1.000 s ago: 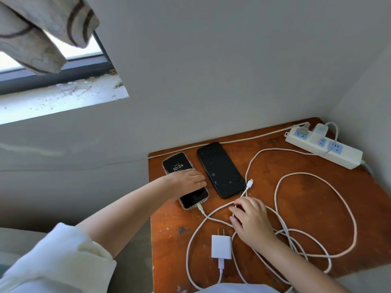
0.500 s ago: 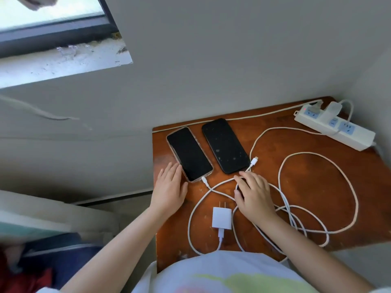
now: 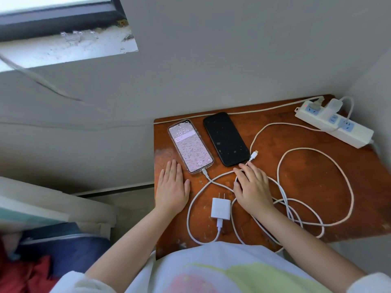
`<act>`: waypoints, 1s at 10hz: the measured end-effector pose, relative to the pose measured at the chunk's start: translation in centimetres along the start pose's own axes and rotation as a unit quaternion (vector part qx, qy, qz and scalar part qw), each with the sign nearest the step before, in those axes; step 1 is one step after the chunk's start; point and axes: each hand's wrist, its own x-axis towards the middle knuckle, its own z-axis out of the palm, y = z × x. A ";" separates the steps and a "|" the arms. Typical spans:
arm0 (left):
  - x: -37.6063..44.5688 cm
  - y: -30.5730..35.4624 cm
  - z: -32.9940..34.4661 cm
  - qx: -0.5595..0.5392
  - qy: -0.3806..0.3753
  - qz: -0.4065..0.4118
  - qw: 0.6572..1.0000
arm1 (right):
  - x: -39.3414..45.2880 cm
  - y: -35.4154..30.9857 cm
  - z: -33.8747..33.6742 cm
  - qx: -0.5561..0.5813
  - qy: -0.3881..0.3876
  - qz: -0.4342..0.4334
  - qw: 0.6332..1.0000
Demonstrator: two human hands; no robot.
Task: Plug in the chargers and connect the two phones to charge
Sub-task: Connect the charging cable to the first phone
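Lit phone (image 3: 190, 145): laid flat near the table's left edge, screen lit with 10:24 shown; a white cable is plugged into its near end.
Dark phone (image 3: 226, 138): laid just beside the lit phone on its right, screen black, no cable seen in it.
Loose connector (image 3: 253, 154): a white cable tip lying just beside the dark phone's near right corner, apart from its port.
Charger adapter (image 3: 220, 208): white, laid flat between the two hands, prongs bare and pointed away from the person, cable attached at its near end.
Left hand (image 3: 171, 188): laid flat on the table, fingers straight and together, nothing held.
Right hand (image 3: 253, 186): rested palm down over the white cables, fingers loosely spread, fingertips near the loose connector.
Power strip (image 3: 334, 123): white, set at the far right corner, with plugs in it.
Table (image 3: 306, 178): worn red-brown wood, strewn with looped white cable.
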 end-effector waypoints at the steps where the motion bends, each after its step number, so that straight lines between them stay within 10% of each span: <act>1: 0.0 0.0 0.0 0.003 0.001 -0.001 1.000 | 0.1 -0.1 0.0 -0.001 0.001 0.002 1.000; 10: 0.0 -0.1 -0.3 -0.028 0.021 0.002 0.999 | 0.2 -0.6 -0.2 -0.014 -0.011 0.013 1.000</act>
